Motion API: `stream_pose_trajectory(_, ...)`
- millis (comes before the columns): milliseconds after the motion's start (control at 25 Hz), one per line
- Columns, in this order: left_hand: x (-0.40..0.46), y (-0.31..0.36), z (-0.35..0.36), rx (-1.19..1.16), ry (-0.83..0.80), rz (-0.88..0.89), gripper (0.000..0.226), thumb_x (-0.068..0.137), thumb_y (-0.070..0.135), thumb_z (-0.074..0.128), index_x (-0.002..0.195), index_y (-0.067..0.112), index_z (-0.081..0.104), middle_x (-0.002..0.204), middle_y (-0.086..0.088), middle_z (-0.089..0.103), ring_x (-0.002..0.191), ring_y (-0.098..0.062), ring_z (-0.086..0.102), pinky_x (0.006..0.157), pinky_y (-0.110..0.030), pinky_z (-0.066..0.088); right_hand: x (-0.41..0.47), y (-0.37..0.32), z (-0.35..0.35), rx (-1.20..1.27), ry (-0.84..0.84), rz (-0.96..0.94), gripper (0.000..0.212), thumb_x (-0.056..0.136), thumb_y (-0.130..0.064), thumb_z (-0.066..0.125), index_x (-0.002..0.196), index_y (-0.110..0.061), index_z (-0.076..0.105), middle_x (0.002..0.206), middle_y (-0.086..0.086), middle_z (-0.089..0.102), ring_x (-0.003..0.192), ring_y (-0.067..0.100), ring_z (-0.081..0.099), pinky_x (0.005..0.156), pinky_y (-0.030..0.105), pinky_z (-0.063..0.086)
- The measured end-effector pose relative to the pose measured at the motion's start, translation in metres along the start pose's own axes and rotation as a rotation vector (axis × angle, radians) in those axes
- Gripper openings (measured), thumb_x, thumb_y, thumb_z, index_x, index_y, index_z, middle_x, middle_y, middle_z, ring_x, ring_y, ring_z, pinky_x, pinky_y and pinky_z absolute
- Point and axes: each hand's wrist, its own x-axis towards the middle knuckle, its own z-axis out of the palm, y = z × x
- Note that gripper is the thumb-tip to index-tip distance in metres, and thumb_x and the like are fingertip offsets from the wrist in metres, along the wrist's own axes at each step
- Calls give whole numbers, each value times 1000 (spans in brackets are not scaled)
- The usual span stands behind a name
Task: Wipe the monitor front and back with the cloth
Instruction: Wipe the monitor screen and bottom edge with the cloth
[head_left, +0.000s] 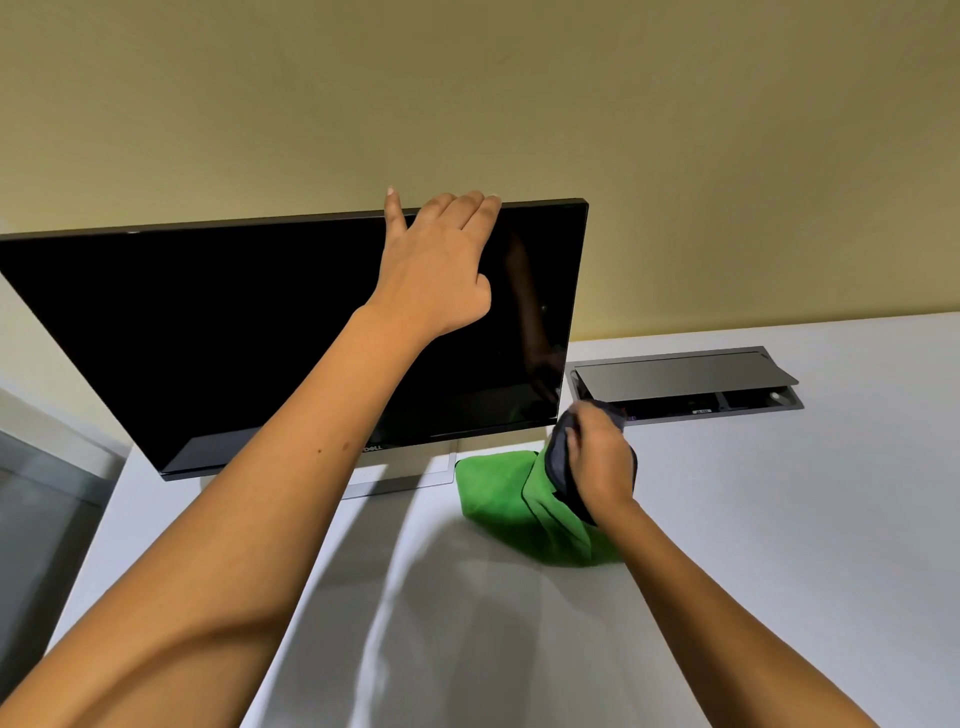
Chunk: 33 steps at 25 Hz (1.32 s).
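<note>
White desk (779, 519) against yellow wall (675, 130). Monitor (208, 322) on stand near desk's back edge, screen dark, tilted. L hand (441, 260) on top edge toward right corner, fingers hooked over top, thumb on the front, steadying. R hand (597, 462) at screen's lower right corner, fingers closed round grey cloth (558, 462). Green cloth (498, 488) bunched on desk just below, touching grey one. Open cable hatch (685, 384) to right. Risk, my guess: hard push w/ R hand could tip monitor if L grip slips; dangling cloth may snag stand.
</note>
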Motion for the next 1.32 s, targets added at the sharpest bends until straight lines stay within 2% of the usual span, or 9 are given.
stream_pose_trajectory(160, 0, -1, 0, 7, 8, -1, 70, 80, 17, 48, 147, 16, 26, 150, 0, 32, 136, -21, 29, 109, -65, 5, 6, 2, -9, 435, 51, 505, 42, 81, -10, 71, 119, -8, 52, 95, 4, 64, 88, 21, 60, 79, 30, 48)
stream_pose_trajectory(320, 0, -3, -1, -4, 6, 6, 70, 81, 14, 48, 147, 15, 25, 150, -2, 32, 137, -22, 29, 111, -62, 6, 7, -18, 11, 923, 79, 872, 14, 78, -9, 75, 86, -13, 65, 95, 9, 70, 95, 27, 66, 88, 37, 53)
stream_pose_trajectory(400, -3, -10, -3, -25, 8, 11, 70, 81, 10, 48, 148, 13, 25, 149, -5, 33, 136, -24, 29, 114, -55, 7, 6, -31, 18, 996, 180, 985, 10, 80, -10, 74, 85, -9, 65, 98, 10, 69, 96, 26, 64, 88, 33, 52)
stream_pose_trajectory(560, -21, -44, -11, -53, 60, -27, 69, 79, 6, 47, 146, 11, 31, 147, -8, 39, 135, -27, 34, 117, -46, 9, 9, -55, 21, 876, 273, 1066, 21, 83, -13, 71, 100, -3, 65, 96, 7, 65, 89, 23, 60, 79, 27, 46)
stream_pose_trajectory(840, -64, -104, -19, -2, 74, 22, 75, 74, 4, 54, 145, 10, 31, 147, -10, 38, 138, -30, 30, 114, -51, 12, -4, -116, 42, 918, 265, 1240, 27, 88, -8, 60, 114, 1, 60, 119, 13, 59, 100, 29, 53, 84, 27, 37)
stream_pose_trajectory(1000, -87, -135, -24, 27, 79, 17, 77, 73, 4, 54, 146, 9, 29, 147, -10, 36, 139, -30, 27, 114, -53, 14, -25, -162, 63, 851, 191, 1120, 32, 91, -10, 60, 121, -2, 56, 127, 16, 55, 110, 32, 54, 81, 24, 35)
stream_pose_trajectory(1120, -104, -162, -30, 41, 77, 7, 76, 74, 5, 54, 146, 9, 28, 147, -9, 36, 139, -30, 27, 113, -54, 15, -38, -191, 77, 824, 76, 1092, 25, 91, -9, 60, 114, -1, 56, 122, 18, 57, 107, 32, 57, 80, 27, 40)
stream_pose_trajectory(1240, -120, -189, -35, 60, 87, -6, 75, 74, 5, 55, 145, 9, 30, 145, -10, 37, 137, -32, 29, 112, -55, 17, -51, -215, 96, 812, -128, 1032, 8, 89, -13, 58, 95, -9, 54, 104, 17, 63, 103, 34, 62, 77, 32, 50)
stream_pose_trajectory(1320, -130, -206, -37, 56, 102, -17, 73, 74, 4, 55, 144, 8, 32, 143, -11, 39, 136, -32, 31, 111, -55, 19, -57, -235, 106, 825, -115, 1032, 9, 91, -13, 58, 97, -8, 54, 103, 15, 60, 107, 35, 60, 73, 30, 47)
